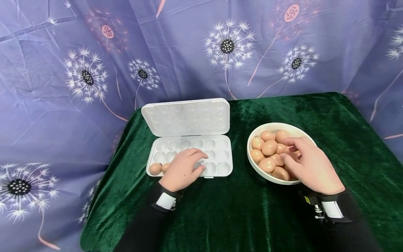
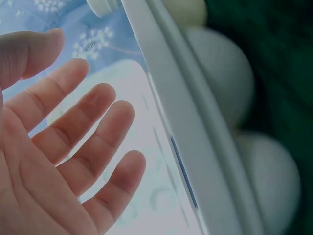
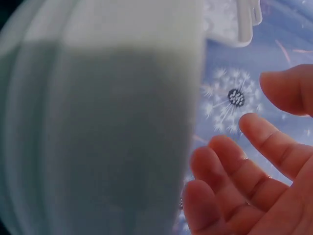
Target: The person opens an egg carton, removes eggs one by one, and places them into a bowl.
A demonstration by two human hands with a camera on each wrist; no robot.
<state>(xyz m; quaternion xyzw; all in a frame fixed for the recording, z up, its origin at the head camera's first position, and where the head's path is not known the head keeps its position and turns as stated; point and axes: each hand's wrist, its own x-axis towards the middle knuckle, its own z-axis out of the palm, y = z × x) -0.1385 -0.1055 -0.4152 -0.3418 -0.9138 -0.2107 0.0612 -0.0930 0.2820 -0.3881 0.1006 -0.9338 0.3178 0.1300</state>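
Note:
A white plastic egg box (image 1: 223,155) lies with its lid (image 1: 185,119) raised at the back. Two brown eggs (image 1: 155,169) show in the front row's left end, the second partly covered by my left hand (image 1: 182,170). That hand hovers over the box, fingers parted, and the left wrist view shows nothing in it. On the right, a round cream bowl (image 1: 251,159) holds several brown eggs (image 1: 269,147). My right hand (image 1: 310,162) hangs over the bowl's right side with thumb and fingers apart, holding nothing. Some eggs beneath it are hidden.
A dark green velvet cloth (image 1: 230,217) covers the table. Behind it hangs a purple-blue curtain (image 1: 182,42) with a dandelion print. The egg box and the bowl stand apart, with a strip of cloth between them.

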